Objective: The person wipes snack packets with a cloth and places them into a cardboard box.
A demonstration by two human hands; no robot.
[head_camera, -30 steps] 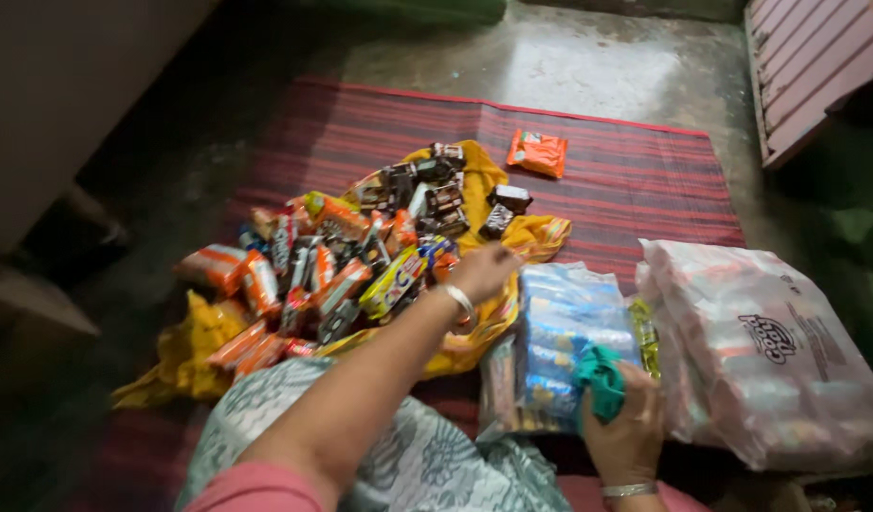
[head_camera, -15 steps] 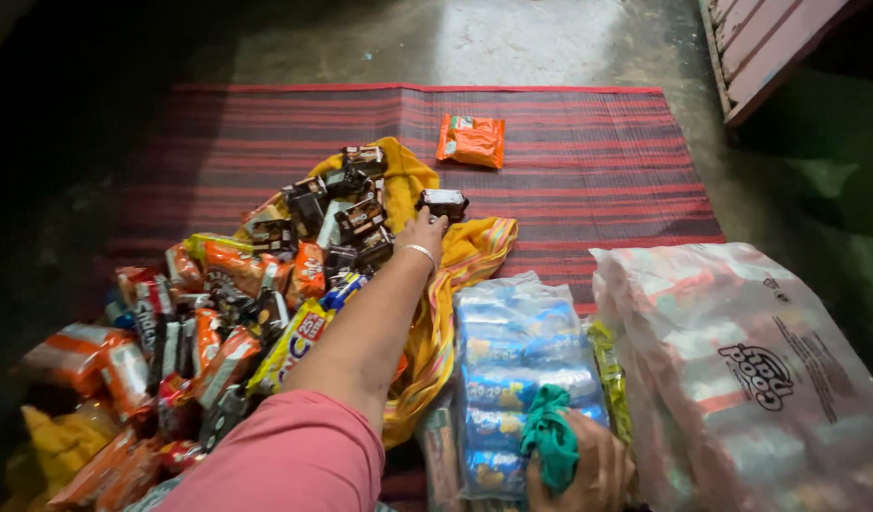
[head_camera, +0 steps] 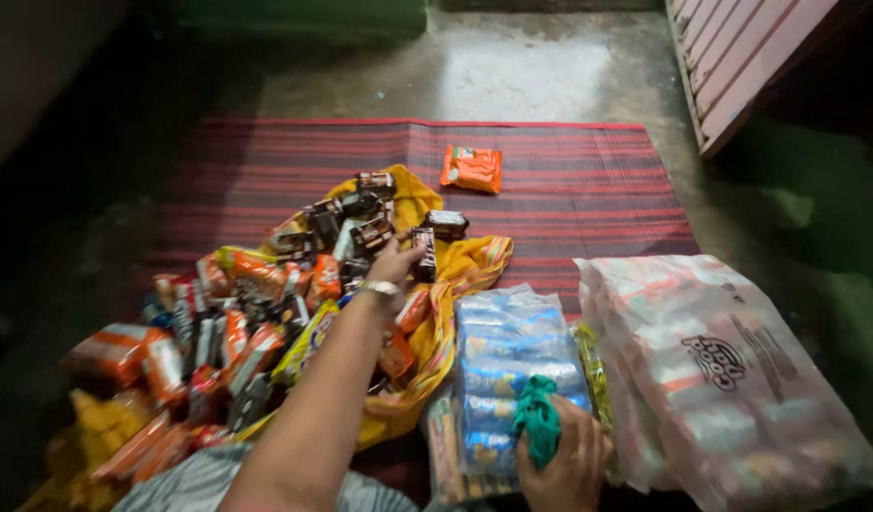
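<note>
**Hands among a heap of snack packets on a striped mat**

A red striped mat (head_camera: 569, 180) covers most of the floor, running from the middle of the view up to 12 o'clock, where bare wet concrete (head_camera: 531, 66) begins. At 4 o'clock lies the biggest bundle, a clear plastic bag of pink-and-white packets (head_camera: 721, 379). From the centre down to 8 o'clock spreads a yellow cloth (head_camera: 465, 265) heaped with a pile of small snack packets (head_camera: 256, 313), orange, red, brown and yellow, lying every way. Just beside the big bag, at 6 o'clock, sits a clear pack of blue-wrapped rolls (head_camera: 508, 351), touching the cloth's edge.

The left hand (head_camera: 394, 265) reaches from 7 o'clock across the pile to the centre, a bangle at the wrist. Its fingers are curled around a dark brown packet (head_camera: 424, 251), held upright at the top edge of the heap; the grip is closed on it. The right hand (head_camera: 569, 465), at 6 o'clock, rests on the near end of the blue pack, fingers bent down onto it and pressing a scrap of green cloth (head_camera: 536, 417) against the wrapping; whether it grips cloth alone or the pack as well cannot be told.

A lone orange packet (head_camera: 472, 168) lies apart on the mat at 12 o'clock. Another dark packet (head_camera: 446, 224) lies just beyond the left hand's fingertips.
</note>
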